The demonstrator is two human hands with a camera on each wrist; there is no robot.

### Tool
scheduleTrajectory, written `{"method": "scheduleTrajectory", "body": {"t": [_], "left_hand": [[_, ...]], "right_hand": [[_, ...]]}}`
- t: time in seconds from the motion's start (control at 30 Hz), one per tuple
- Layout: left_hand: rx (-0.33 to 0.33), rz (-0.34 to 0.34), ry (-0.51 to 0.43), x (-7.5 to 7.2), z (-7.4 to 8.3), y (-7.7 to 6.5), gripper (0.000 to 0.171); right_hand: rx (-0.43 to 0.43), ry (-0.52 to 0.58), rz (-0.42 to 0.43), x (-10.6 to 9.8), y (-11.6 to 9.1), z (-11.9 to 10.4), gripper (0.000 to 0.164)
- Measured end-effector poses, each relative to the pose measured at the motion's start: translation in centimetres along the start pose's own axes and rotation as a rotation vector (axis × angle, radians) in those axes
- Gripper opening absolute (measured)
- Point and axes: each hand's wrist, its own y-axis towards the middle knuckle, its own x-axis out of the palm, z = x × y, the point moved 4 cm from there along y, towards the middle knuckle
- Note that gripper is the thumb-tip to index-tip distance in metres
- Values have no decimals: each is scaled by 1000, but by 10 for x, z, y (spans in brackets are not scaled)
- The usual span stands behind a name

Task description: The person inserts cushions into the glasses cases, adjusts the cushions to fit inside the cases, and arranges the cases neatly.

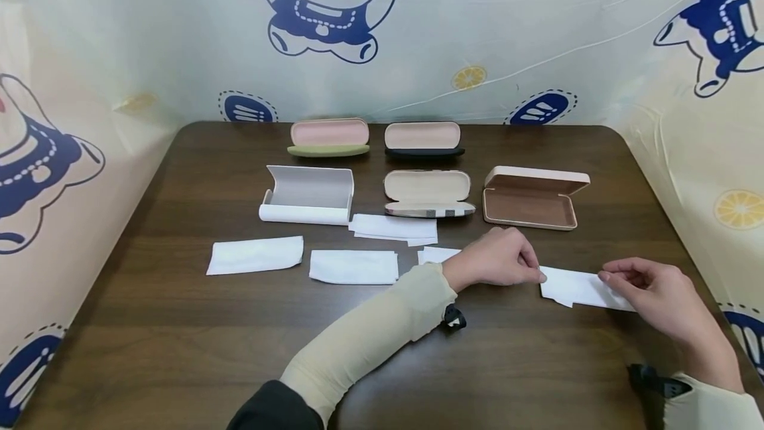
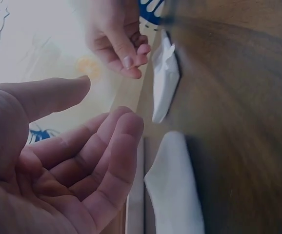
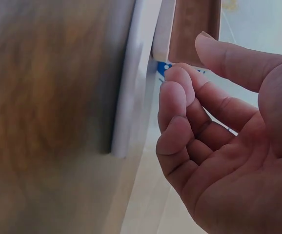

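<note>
A folded white piece, cloth or paper, lies on the table at the right. My left hand hovers at its left end; in the left wrist view its thumb and fingers stand apart with nothing between them. At the piece's other end is my right hand, its fingertips over the edge. The right wrist view shows loosely bent fingers, the thumb apart, holding nothing. Behind the piece stands an open glasses case with a brown lining. The left forearm partly hides another folded white piece.
More folded white pieces lie at left, centre and behind it. Open glasses cases stand farther back: white, checkered, green with pink lining, and black-edged. A printed curtain borders the table.
</note>
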Motion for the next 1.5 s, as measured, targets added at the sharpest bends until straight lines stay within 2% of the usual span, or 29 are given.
{"method": "scheduleTrajectory", "body": {"t": [0.13,0.23,0.43,0.57,0.7,0.93,1.13,1.5], "left_hand": [[18,-20,42,9,6,7,13],[7,-27,56,14,9,12,15],[-21,-1,110,19,15,21,15],[-30,17,182,21,16,25,35],[-61,27,240,23,13,28,45],[-131,20,320,32,13,38,37],[-148,43,367,32,13,40,27],[-201,58,352,35,13,45,24]], "right_hand": [[19,-13,7,1,-3,8,26],[25,-19,16,1,-6,13,25],[49,-24,52,-3,-10,25,26],[73,-22,53,-4,-10,30,27],[67,-25,42,-3,-11,34,23],[79,-77,1,-5,-11,45,33],[52,-106,-19,-5,-5,47,41],[52,-75,-128,-6,3,46,33]]}}
